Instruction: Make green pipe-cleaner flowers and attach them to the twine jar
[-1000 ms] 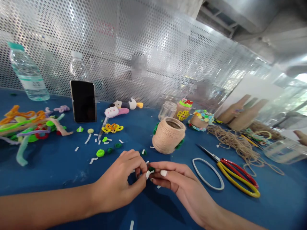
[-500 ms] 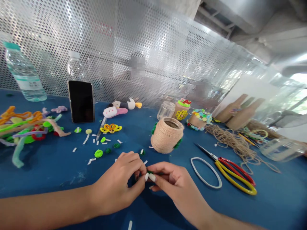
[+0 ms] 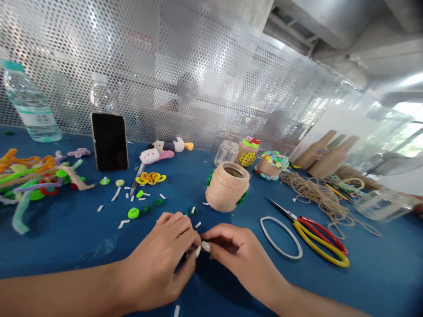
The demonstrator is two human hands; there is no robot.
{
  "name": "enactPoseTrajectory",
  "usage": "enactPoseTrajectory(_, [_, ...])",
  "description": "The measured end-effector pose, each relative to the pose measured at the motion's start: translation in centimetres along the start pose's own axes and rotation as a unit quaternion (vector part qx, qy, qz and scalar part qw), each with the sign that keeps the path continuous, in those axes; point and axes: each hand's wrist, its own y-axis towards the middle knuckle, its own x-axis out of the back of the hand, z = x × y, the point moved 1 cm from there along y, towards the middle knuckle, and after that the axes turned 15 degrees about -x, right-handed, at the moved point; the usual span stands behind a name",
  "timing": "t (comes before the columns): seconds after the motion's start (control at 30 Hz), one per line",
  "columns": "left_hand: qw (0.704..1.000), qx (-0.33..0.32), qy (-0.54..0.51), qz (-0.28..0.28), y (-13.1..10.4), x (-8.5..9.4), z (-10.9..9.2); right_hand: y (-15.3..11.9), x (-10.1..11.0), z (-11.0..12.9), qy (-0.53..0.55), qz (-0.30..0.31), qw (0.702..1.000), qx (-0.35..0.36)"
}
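Note:
My left hand (image 3: 168,255) and my right hand (image 3: 236,259) meet above the blue table, fingertips pinched close together. Between them is a small dark green fuzzy piece (image 3: 204,241), mostly hidden by the fingers, so its shape does not show. Just beyond my hands stands a twine-wrapped jar (image 3: 224,189), open at the top, with green fuzzy pieces on its sides. Several green fuzzy coils, including a bright one (image 3: 133,213) and a dark one (image 3: 159,202), lie left of the jar among white strips (image 3: 124,223).
Right of my hands lie a white loop (image 3: 280,237) and red-and-yellow-handled scissors (image 3: 317,237). Behind them are loose twine (image 3: 313,193) and a clear jar (image 3: 383,205). Colourful pipe cleaners (image 3: 36,176), a phone (image 3: 110,141) and a water bottle (image 3: 31,105) stand or lie at the left.
The view has shifted slightly, moving everything a little left. My fingertips have closed further over the green piece, and less of it shows. The jar and scissors keep their places on the table.

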Motion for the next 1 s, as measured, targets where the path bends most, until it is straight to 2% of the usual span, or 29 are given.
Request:
enactPoseTrajectory(0.13, [1.0,-0.009,0.018,-0.002,0.0,0.0,-0.2,0.1,0.2,0.1,-0.049,-0.009,0.997,0.059])
enactPoseTrajectory(0.4, [0.999,0.009,0.031,-0.004,0.0,-0.4,0.1,-0.3,-0.3,0.2,0.032,-0.026,0.997,0.067])
enactPoseTrajectory(0.57, [0.99,-0.068,0.121,-0.023,-0.2,-0.2,-0.5,-0.3,-0.7,0.5,0.119,0.012,0.993,0.014])
enactPoseTrajectory(0.63, [0.982,-0.102,0.155,-0.025,-0.5,0.0,-1.1,0.0,-0.1,0.6,0.143,-0.019,0.99,0.004])
enactPoseTrajectory(0.73, [0.976,-0.155,0.153,-0.022,-0.8,0.4,-1.9,0.5,2.1,1.0,0.163,-0.099,0.981,0.026])
enactPoseTrajectory(0.77, [0.976,-0.162,0.142,-0.026,-0.9,0.6,-1.9,0.6,3.0,1.2,0.145,-0.091,0.985,0.032])
enactPoseTrajectory(0.83, [0.983,-0.138,0.109,-0.044,-0.8,0.8,-1.6,0.8,4.8,1.5,0.037,-0.006,0.999,0.004])
enactPoseTrajectory(0.9, [0.992,-0.069,0.083,-0.067,-0.7,1.0,-0.7,1.1,6.3,1.5,-0.083,0.071,0.993,-0.041])
enactPoseTrajectory(0.93, [0.994,-0.026,0.076,-0.078,-0.7,1.0,-0.1,1.3,7.0,1.4,-0.125,0.082,0.988,-0.05])
enactPoseTrajectory(1.0, [0.992,0.05,0.071,-0.088,-0.9,1.1,1.0,2.0,8.0,0.9,-0.178,0.049,0.982,-0.04])
